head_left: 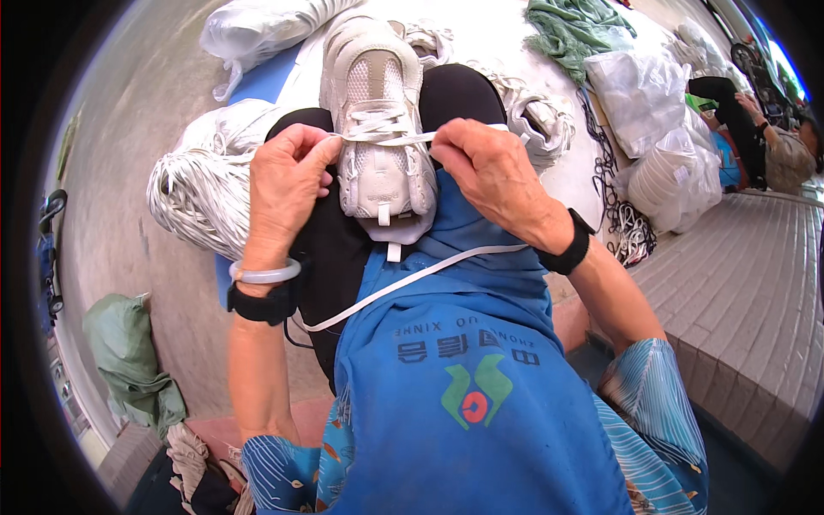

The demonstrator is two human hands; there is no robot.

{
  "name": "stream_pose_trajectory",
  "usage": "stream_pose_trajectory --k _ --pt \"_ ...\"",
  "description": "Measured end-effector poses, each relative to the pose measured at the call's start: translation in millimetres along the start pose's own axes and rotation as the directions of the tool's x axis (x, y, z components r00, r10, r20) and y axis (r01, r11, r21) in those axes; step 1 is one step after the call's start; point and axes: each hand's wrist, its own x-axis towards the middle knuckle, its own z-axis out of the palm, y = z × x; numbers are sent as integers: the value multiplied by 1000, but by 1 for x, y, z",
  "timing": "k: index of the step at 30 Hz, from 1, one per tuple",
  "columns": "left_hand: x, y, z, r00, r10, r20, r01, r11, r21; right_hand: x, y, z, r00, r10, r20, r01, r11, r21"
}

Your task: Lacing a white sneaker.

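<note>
A beige-white sneaker (371, 73) rests across my knees, heel end nearest me. White shoelace (378, 124) crosses its tongue in several rows. On the shoe's left, thumb and forefinger of my left hand (287, 184) pinch a stretch of that lace. My right hand (489, 163) grips the lace on the opposite side, fingers curled in, so it runs nearly level and taut between both hands. A loose length of white lace (412, 279) lies over my blue apron (498, 309).
Left of my knee lies a thick bundle of white laces (206, 184). More sneakers (541, 124) sit beyond my right knee. Plastic bags (639, 99), dark cords (605, 163) and green cloth (579, 34) lie farther right. Another person (785, 159) sits beyond a slatted ledge (730, 283).
</note>
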Motion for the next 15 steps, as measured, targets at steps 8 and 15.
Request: stream_pose_trajectory --k 8,15 --pt "-27 -6 11 853 519 -55 -422 748 512 15 -5 6 986 169 -11 -166 976 141" --pt "-36 -4 21 807 589 34 -428 545 721 15 -9 6 980 200 -8 -195 965 175"
